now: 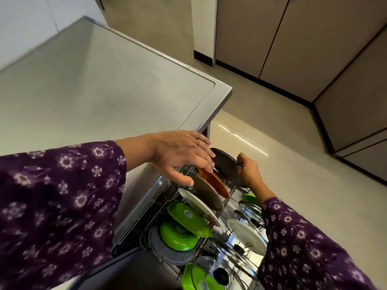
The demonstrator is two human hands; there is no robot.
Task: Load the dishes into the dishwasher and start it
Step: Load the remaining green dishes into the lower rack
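Fingers (202, 156) of left hand (180, 155) straight, tips touching orange plate (217, 183); right hand (248, 170) grips rim of dark pan (225, 165).

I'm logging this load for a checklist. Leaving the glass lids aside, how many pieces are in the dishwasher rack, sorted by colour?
green pieces: 4
white plates: 2
orange plate: 1
brown plate: 1
black pan, gripped by the right hand: 1
grey round piece: 1
Total: 10
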